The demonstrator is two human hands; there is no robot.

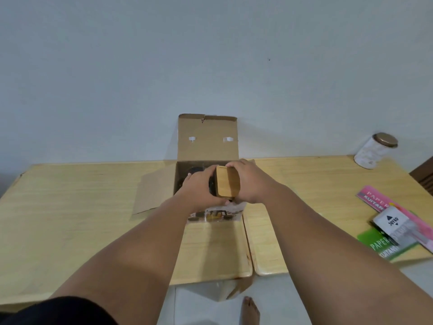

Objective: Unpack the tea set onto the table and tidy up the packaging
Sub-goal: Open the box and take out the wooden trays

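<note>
An open cardboard box (207,137) stands at the far middle of the wooden table (70,202), its lid flap upright against the wall and a side flap spread out to the left. Over the box opening I hold a light wooden tray-like piece (227,181) on edge, with a dark item pressed against its left side. My left hand (199,187) grips the dark side and my right hand (246,181) grips the wooden side. A dark round shape (195,171) shows inside the box behind my left hand. The box's printed front (215,214) peeks out below my hands.
A white jar with a brown lid (376,150) stands at the far right corner. Pink and green receipt pads (384,235) and a small white JOYKO box (390,221) lie at the right edge. The table has a seam (248,242) between two tops. A bare foot (250,310) shows below.
</note>
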